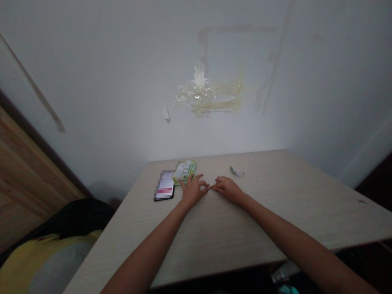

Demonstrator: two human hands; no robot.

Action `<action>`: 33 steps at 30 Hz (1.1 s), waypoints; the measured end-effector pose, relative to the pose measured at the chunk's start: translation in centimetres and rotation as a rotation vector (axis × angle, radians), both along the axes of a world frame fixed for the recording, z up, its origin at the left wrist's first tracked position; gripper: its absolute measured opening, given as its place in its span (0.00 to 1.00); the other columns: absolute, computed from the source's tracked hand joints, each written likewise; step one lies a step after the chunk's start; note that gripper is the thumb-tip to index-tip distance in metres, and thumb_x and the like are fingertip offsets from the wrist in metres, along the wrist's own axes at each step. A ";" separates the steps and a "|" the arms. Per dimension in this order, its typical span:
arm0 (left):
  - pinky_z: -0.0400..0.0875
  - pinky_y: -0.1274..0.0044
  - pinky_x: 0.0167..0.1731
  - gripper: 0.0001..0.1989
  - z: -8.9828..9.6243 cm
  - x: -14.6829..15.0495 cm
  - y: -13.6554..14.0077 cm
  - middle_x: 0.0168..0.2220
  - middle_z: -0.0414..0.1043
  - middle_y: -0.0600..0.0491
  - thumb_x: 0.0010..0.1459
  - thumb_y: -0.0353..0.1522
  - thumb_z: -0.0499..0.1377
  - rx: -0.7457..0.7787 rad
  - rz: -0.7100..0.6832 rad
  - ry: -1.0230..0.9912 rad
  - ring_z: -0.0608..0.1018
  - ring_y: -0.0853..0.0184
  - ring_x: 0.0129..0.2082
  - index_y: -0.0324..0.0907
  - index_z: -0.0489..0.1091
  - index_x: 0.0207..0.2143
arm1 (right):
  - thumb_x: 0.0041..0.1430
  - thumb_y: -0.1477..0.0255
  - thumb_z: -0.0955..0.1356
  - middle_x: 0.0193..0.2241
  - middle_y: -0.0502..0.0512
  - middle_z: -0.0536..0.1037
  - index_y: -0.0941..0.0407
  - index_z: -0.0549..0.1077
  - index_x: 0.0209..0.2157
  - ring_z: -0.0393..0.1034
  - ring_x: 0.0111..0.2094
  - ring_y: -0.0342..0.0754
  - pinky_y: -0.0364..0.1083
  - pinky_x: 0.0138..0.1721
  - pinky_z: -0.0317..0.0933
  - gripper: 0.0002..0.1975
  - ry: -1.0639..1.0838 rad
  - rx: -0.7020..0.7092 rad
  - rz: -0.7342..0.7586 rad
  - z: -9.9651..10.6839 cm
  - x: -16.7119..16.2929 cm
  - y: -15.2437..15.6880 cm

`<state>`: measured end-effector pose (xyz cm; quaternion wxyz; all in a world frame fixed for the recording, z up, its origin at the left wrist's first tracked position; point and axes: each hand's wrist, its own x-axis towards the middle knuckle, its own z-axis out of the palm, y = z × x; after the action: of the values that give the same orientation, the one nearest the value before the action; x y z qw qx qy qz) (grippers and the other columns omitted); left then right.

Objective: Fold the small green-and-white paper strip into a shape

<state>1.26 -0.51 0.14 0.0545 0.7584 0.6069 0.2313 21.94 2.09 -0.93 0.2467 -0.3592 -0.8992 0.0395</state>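
Over the middle of the table, my left hand (193,190) and my right hand (228,189) almost meet at the fingertips. Between them is a tiny white piece (211,185), too small to name. My left thumb and index finger pinch at its left side, the other fingers spread. The right hand is closed, its thumb and index finger pressed together at the piece's right side. A green and white packet (184,170) lies just beyond my left hand. To its left is a phone (164,187) with a lit screen. A small crumpled wrapper (237,172) rests beyond my right hand.
The pale wooden table (260,228) stands against a white wall (122,81) with peeling clear tape (208,96). Yellow and grey cloth (52,261) lies at the lower left, below a wooden panel (24,179). Under the front edge, a bottle-like object (284,271) shows.
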 end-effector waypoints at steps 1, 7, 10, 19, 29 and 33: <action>0.27 0.39 0.59 0.08 0.0 0.0 0.0 0.63 0.63 0.61 0.56 0.46 0.61 0.001 0.001 0.001 0.55 0.49 0.66 0.59 0.78 0.36 | 0.66 0.65 0.65 0.31 0.54 0.72 0.52 0.80 0.40 0.65 0.36 0.46 0.44 0.39 0.56 0.12 0.003 0.001 0.004 0.0 0.0 0.0; 0.28 0.38 0.58 0.09 -0.2 0.0 0.0 0.62 0.64 0.61 0.56 0.46 0.61 0.024 0.019 0.019 0.56 0.49 0.65 0.59 0.78 0.36 | 0.66 0.67 0.65 0.33 0.55 0.74 0.51 0.79 0.44 0.67 0.38 0.47 0.45 0.42 0.59 0.12 0.104 -0.039 0.059 0.0 0.1 -0.2; 0.28 0.39 0.59 0.09 -0.2 0.1 -0.1 0.61 0.65 0.60 0.56 0.46 0.61 0.030 0.026 0.026 0.56 0.50 0.65 0.59 0.78 0.37 | 0.66 0.69 0.65 0.34 0.56 0.75 0.51 0.79 0.44 0.68 0.38 0.47 0.46 0.43 0.61 0.12 0.159 -0.076 0.086 0.1 0.4 -0.2; 0.27 0.40 0.59 0.09 0.2 0.2 -0.4 0.62 0.65 0.60 0.57 0.46 0.60 0.029 0.025 0.040 0.55 0.50 0.66 0.59 0.78 0.37 | 0.61 0.73 0.68 0.36 0.58 0.76 0.54 0.81 0.40 0.69 0.39 0.49 0.49 0.46 0.61 0.09 0.063 0.052 0.168 0.9 0.8 -0.8; 0.31 0.41 0.60 0.10 0.5 0.3 -0.3 0.63 0.63 0.60 0.57 0.45 0.59 -0.008 0.031 0.048 0.55 0.50 0.66 0.59 0.77 0.38 | 0.61 0.74 0.66 0.38 0.59 0.76 0.53 0.79 0.41 0.70 0.41 0.50 0.58 0.57 0.55 0.11 -0.095 0.147 0.178 1.7 0.4 -1.6; 0.31 0.41 0.60 0.10 0.6 0.4 -0.4 0.62 0.64 0.60 0.57 0.46 0.59 -0.009 0.031 0.047 0.56 0.50 0.66 0.58 0.77 0.38 | 0.63 0.73 0.66 0.39 0.59 0.77 0.53 0.79 0.42 0.70 0.42 0.50 0.57 0.56 0.56 0.11 -0.048 0.092 0.197 1.4 0.8 -1.2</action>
<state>1.62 -0.87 0.69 0.0402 0.7538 0.6208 0.2116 22.73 0.85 0.42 0.2362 -0.2582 -0.9367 0.0138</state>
